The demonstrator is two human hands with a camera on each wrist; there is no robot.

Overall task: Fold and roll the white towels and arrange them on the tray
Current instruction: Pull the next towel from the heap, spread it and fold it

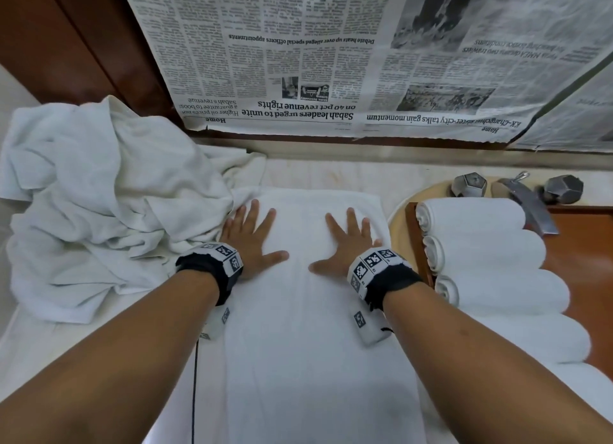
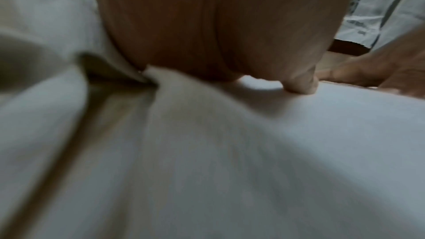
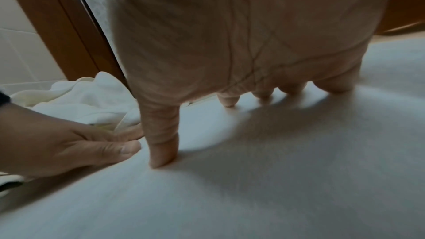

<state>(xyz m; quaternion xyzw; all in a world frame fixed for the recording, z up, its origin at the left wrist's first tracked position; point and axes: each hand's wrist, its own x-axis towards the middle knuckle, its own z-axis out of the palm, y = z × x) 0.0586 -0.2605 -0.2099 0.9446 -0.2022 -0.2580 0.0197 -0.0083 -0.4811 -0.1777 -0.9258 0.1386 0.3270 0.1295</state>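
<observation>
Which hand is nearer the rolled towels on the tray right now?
Right. The right hand lies flat on the folded towel, beside the rolled towels. The left hand presses the same towel's far side, next to the crumpled pile.

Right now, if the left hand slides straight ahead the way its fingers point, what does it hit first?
The left hand lies flat on the folded towel, fingers pointing to its far edge. Beyond that is bare counter, then likely the newspaper on the wall. The crumpled towels lie close alongside; depth is unclear.

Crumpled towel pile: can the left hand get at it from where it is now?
Probably yes. The left hand lies flat on the folded towel, its outer edge right beside the crumpled towel pile, with nothing between them.
</observation>
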